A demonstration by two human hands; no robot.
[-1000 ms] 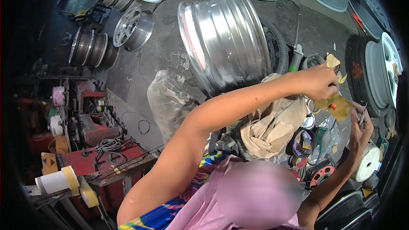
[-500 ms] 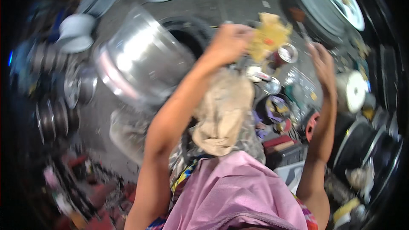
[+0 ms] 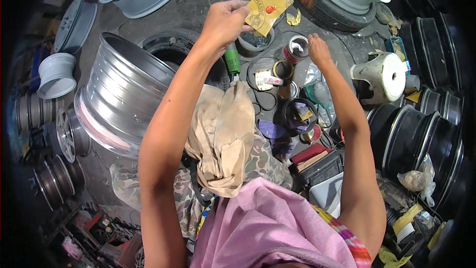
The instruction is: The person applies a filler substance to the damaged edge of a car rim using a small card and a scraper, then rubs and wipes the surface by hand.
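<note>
Between the fingers and thumb of my left hand point(image 3: 221, 27) is a folded piece of yellow sandpaper point(image 3: 267, 17), its printed back up, with a small orange-red dab point(image 3: 270, 9) on it. My right hand point(image 3: 319, 49) is closed at the right side of an open dark red can point(image 3: 289, 55), which has pale grey stuff inside. Whatever its fingers hold is hidden. Below the can lie a tape roll point(image 3: 283, 69), a small white-and-red tube point(image 3: 273, 80) and a round tin point(image 3: 288, 91). A tan cloth point(image 3: 225, 129) covers part of my lap.
A large silver wheel rim point(image 3: 121, 84) leans at the left by a tyre point(image 3: 173, 44). A green power tool point(image 3: 231, 59) and a bowl point(image 3: 255, 43) are beneath my left hand. To the right stand a white stool point(image 3: 382, 80) and black rims point(image 3: 409, 139). A black bucket point(image 3: 292, 124) holds scraps.
My left hand has risen with the sandpaper. My right hand, earlier with a thin blade-like tool showing above it, has come left to the can; the tool no longer shows. The view has shifted.
</note>
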